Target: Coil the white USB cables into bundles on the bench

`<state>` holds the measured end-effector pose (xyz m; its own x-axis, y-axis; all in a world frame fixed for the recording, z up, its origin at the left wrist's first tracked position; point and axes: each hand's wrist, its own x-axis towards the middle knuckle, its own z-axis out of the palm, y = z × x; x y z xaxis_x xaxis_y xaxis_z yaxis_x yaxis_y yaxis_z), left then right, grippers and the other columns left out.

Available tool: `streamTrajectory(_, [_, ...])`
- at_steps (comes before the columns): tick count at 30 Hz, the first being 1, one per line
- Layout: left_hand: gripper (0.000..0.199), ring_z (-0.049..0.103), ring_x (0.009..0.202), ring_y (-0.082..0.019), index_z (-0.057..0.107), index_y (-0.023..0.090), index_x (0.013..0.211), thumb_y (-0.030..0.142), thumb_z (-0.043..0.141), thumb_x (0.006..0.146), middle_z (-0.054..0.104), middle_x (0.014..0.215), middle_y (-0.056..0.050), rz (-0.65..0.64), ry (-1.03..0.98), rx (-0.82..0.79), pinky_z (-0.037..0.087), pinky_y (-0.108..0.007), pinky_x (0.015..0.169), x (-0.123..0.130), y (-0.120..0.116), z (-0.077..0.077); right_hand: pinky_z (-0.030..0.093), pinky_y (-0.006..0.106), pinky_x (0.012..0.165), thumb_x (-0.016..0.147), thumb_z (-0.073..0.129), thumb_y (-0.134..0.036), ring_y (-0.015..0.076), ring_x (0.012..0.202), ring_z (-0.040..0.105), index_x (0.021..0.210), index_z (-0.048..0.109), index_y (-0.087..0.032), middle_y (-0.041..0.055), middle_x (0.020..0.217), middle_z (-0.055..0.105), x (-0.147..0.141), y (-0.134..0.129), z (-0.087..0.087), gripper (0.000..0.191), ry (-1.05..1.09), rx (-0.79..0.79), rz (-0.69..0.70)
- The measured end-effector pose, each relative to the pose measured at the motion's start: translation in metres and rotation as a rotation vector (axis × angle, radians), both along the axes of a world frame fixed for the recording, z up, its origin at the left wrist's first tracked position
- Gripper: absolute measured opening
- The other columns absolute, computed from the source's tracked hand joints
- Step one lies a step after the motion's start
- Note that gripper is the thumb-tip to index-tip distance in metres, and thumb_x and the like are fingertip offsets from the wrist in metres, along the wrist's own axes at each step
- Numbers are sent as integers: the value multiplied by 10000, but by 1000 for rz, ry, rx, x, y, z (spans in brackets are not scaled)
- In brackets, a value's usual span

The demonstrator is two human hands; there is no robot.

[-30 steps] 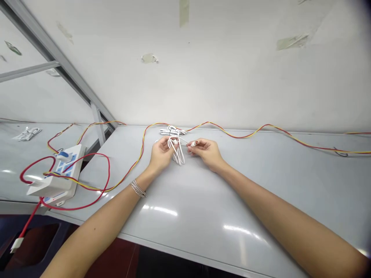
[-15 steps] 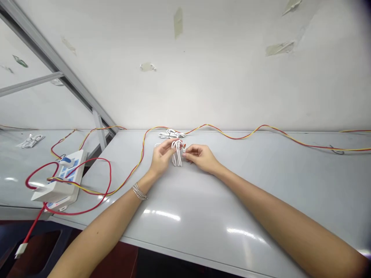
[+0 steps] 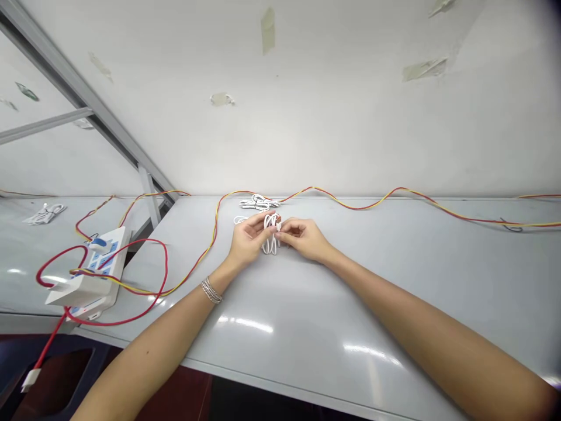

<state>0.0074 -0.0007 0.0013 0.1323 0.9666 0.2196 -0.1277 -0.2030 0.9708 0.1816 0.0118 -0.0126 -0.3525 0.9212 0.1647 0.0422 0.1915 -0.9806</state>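
Together, the left hand [image 3: 248,242] and the right hand [image 3: 305,240] work at a coiled white cable [image 3: 270,245], which is held between them just above the gray table [image 3: 307,327], near its back edge. The left hand pinches the coil between thumb and fingers, its loops hanging beneath the fingertips. The right hand has thumb and fingertips drawn together on a white connector [image 3: 279,225] with an orange end, right beside the coil (exactly how the fingers wrap it is too small to tell). Just behind the hands lies a tied bundle of white cable [image 3: 259,203], close to the wall [image 3: 350,117]. A red and yellow wire [image 3: 363,208] waves along the back of the table. Well apart, on the left, sits a power strip [image 3: 114,248] with blue sockets, a white adapter [image 3: 81,290] plugged in and a red cable [image 3: 165,266] looping beside it. A silver bracelet [image 3: 211,290] circles the left wrist.
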Motion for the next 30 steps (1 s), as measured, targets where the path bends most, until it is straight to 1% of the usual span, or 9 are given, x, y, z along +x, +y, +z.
streamTrajectory(2, [416,694,1052,-241,693,176,1100,340,818,739,737,1083,-105,2,-2,-1,525,-418,991,0,0,1,443,287,610,745,750,-443,128,607,537,696,669,-175,7,670,638,0,0,0,284,-2,-27,28])
streamTrajectory(4, [404,699,1038,-242,690,176,1091,349,811,747,737,1072,-103,2,5,-4,526,-415,982,0,-1,2,459,293,621,739,754,-447,135,615,552,697,676,-173,15,672,658,0,-1,-1,288,-15,-46,28])
streamTrajectory(9, [434,683,1069,-244,684,146,1126,355,798,763,731,1098,-124,-5,32,11,497,-411,1021,0,-1,2,470,295,617,706,778,-449,143,619,563,669,636,-176,17,673,664,-1,-1,-1,310,-27,-45,-5])
streamTrajectory(12, [442,669,1101,-237,683,158,1175,363,772,793,720,1145,-126,-41,35,24,475,-418,1060,0,-2,1,444,286,587,741,751,-422,139,599,537,652,601,-191,1,645,630,-3,-3,-1,289,-34,8,-4])
streamTrajectory(17, [458,642,1162,-241,685,201,1222,377,757,806,703,1201,-115,-115,78,7,464,-429,1085,2,-5,0,447,299,613,821,664,-383,156,625,559,762,663,-204,8,696,654,-3,-5,-1,188,-98,150,30])
streamTrajectory(21, [473,643,1138,-250,708,185,1181,340,808,745,694,1199,-122,-139,104,32,467,-438,1073,3,-4,-1,414,291,598,815,641,-324,153,610,539,689,651,-186,10,652,634,-2,-5,-3,186,-134,160,18])
streamTrajectory(24, [439,658,1078,-231,709,179,1173,317,793,765,709,1147,-116,-137,124,47,483,-419,1042,2,-3,-2,377,287,580,804,633,-310,136,571,487,603,585,-188,-3,587,581,-3,-7,-3,240,-179,187,-51])
streamTrajectory(28, [438,673,1019,-222,694,157,1185,366,756,805,729,1086,-117,-112,126,24,499,-393,996,2,-4,-4,308,280,528,796,642,-354,104,498,354,483,382,-204,-36,471,405,-6,-10,-2,434,-284,205,-165])
streamTrajectory(30, [458,678,953,-214,693,148,1170,401,761,795,731,1021,-109,-76,121,16,518,-371,939,3,-5,-3,299,278,520,793,664,-399,101,497,343,482,367,-207,-41,468,392,-7,-11,-1,471,-299,184,-173])
